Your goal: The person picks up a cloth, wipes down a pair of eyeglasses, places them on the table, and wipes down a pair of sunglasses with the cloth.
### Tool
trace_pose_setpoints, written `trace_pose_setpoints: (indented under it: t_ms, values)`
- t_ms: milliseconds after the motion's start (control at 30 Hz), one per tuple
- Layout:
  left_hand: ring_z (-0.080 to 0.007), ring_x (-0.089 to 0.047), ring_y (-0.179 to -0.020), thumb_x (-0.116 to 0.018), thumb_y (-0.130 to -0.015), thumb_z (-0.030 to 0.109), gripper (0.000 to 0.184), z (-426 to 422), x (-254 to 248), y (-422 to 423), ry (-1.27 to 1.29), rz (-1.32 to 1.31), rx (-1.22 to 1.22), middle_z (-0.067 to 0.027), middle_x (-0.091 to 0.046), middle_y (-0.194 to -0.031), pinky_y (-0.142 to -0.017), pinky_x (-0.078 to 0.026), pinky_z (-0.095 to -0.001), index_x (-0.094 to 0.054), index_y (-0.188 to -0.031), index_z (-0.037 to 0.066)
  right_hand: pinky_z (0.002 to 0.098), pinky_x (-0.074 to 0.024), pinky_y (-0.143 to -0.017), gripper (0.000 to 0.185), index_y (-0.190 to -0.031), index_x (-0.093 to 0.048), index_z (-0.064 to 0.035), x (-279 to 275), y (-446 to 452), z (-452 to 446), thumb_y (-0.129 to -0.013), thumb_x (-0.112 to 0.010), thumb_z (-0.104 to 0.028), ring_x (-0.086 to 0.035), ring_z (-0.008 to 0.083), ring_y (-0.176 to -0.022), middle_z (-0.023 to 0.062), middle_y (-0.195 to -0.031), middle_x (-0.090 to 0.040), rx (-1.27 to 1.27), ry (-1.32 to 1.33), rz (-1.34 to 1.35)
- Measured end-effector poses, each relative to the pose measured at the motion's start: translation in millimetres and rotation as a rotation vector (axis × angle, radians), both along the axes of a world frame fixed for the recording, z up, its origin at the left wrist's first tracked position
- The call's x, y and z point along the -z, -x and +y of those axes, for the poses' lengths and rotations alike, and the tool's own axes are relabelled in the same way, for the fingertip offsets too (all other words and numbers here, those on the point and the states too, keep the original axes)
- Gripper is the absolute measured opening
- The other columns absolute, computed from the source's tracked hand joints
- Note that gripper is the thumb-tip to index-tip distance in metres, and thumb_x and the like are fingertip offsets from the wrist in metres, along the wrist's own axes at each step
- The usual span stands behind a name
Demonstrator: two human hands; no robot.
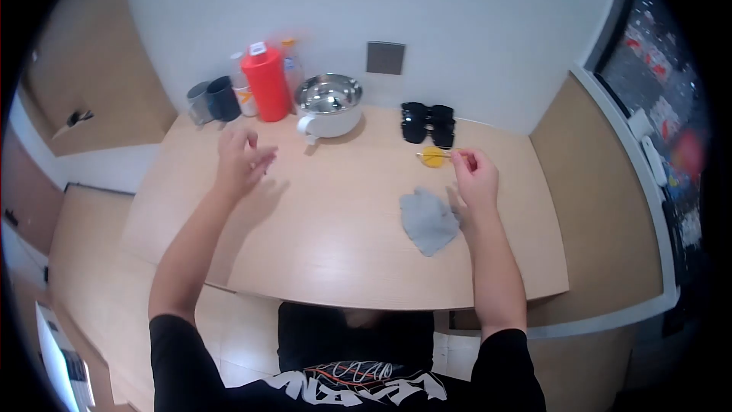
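My right hand (476, 171) is closed on yellow-lensed glasses (433, 156), pinching them by a thin arm at the right of the table. The yellow lens shows to the left of my fingertips, just in front of several dark sunglasses (428, 123). A grey cloth (428, 221) lies crumpled on the table, nearer to me and left of my right forearm. My left hand (245, 159) is raised over the left part of the table with its fingers apart and nothing between them. It is slightly blurred.
Along the back of the wooden table (328, 259) stand a grey mug (200, 102), a dark mug (223, 99), a red bottle (267, 85), other bottles and a steel bowl with a white outside (331, 111). Behind is a wall; a partition (602, 198) borders the right side.
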State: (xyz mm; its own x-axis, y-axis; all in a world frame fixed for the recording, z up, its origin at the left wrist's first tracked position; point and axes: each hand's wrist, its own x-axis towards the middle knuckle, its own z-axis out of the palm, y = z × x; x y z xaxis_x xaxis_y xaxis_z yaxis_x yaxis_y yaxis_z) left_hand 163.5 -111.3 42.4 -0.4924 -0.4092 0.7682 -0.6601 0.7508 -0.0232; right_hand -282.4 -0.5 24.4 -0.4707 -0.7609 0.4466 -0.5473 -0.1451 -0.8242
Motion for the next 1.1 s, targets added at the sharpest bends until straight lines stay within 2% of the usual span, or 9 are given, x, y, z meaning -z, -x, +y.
trace_pose_setpoints:
  t_ms: [100,133,267,400,500,700,900,1000,1100]
  values:
    - [-0.0258,-0.047,-0.090,-0.069,-0.065,0.001,0.044,65,20,55,-0.049,0.080,0.116,-0.0045,-0.051,-0.090,-0.080,-0.036,-0.0403,-0.076,-0.103,0.021,0.0371,-0.0502,-0.082,0.017,-0.096,-0.069,-0.0046,28,35,-17,-0.086,-0.071,-0.019,-0.062,0.0235,-0.091,0.0092,-0.095,-0.066,0.258,0.037,0.309]
    - [-0.0258,-0.047,-0.090,-0.068,-0.063,-0.001,0.048,85,20,72,-0.065,0.096,0.171,-0.0044,-0.051,-0.090,-0.081,-0.036,-0.0397,-0.076,-0.105,0.021,0.0439,-0.0456,-0.095,0.016,-0.098,-0.072,-0.0115,23,34,-13,-0.083,-0.070,-0.019,-0.055,0.0299,-0.111,0.0083,-0.112,-0.064,0.314,-0.090,0.395]
    - [-0.0253,-0.045,-0.092,-0.069,-0.069,-0.001,0.043,118,27,134,-0.260,0.305,0.284,-0.0044,-0.050,-0.093,-0.083,-0.035,-0.0383,-0.075,-0.107,0.018,0.0427,-0.0440,-0.097,0.016,-0.099,-0.073,-0.0199,33,35,-31,-0.086,-0.066,-0.027,-0.052,0.0276,-0.113,0.0052,-0.111,-0.064,0.375,-0.205,0.538]
    - [-0.0250,-0.044,-0.093,-0.070,-0.070,-0.001,0.041,114,44,164,-0.365,0.427,0.291,-0.0046,-0.050,-0.094,-0.083,-0.036,-0.0382,-0.074,-0.107,0.017,0.0413,-0.0411,-0.095,0.015,-0.094,-0.075,-0.0203,12,35,-57,-0.083,-0.066,-0.018,-0.054,0.0289,-0.108,0.0048,-0.102,-0.068,0.161,-0.204,0.813]
    - [-0.0254,-0.043,-0.091,-0.070,-0.069,-0.002,0.041,112,45,159,-0.345,0.334,0.301,-0.0044,-0.050,-0.093,-0.082,-0.037,-0.0380,-0.074,-0.105,0.016,0.0406,-0.0421,-0.093,0.016,-0.095,-0.075,-0.0200,-4,43,-75,-0.083,-0.065,-0.016,-0.058,0.0275,-0.103,0.0051,-0.099,-0.070,-0.067,-0.392,1.040]
    - [-0.0267,-0.044,-0.090,-0.065,-0.072,-0.001,0.036,104,39,148,-0.400,0.357,0.303,-0.0051,-0.051,-0.091,-0.084,-0.035,-0.0386,-0.074,-0.104,0.015,0.0391,-0.0442,-0.091,0.016,-0.095,-0.074,-0.0204,-45,21,-94,-0.082,-0.066,-0.016,-0.064,0.0250,-0.097,0.0039,-0.094,-0.071,-0.210,-0.846,1.323]
    - [-0.0279,-0.046,-0.091,-0.069,-0.069,0.002,0.040,97,41,144,-0.397,0.334,0.304,-0.0070,-0.053,-0.091,-0.083,-0.037,-0.0390,-0.072,-0.107,0.013,0.0396,-0.0494,-0.082,0.014,-0.091,-0.073,-0.0161,-36,19,-87,-0.080,-0.063,-0.014,-0.067,0.0284,-0.097,0.0099,-0.094,-0.071,-0.231,-0.898,1.331]
    - [-0.0292,-0.048,-0.093,-0.070,-0.070,0.008,0.040,94,50,143,-0.458,0.354,0.300,-0.0088,-0.056,-0.095,-0.084,-0.039,-0.0390,-0.071,-0.109,0.011,0.0404,-0.0510,-0.079,0.012,-0.094,-0.069,-0.0145,-32,16,-68,-0.084,-0.063,-0.015,-0.065,0.0258,-0.093,0.0085,-0.096,-0.070,-0.267,-0.850,1.161]
    - [-0.0294,-0.048,-0.097,-0.072,-0.071,0.011,0.039,90,59,145,-0.606,0.387,0.283,-0.0094,-0.058,-0.100,-0.088,-0.041,-0.0384,-0.070,-0.110,0.008,0.0389,-0.0512,-0.075,0.013,-0.101,-0.062,-0.0105,-22,25,-46,-0.092,-0.055,-0.015,-0.066,0.0256,-0.087,0.0141,-0.100,-0.068,-0.361,-0.681,0.683]
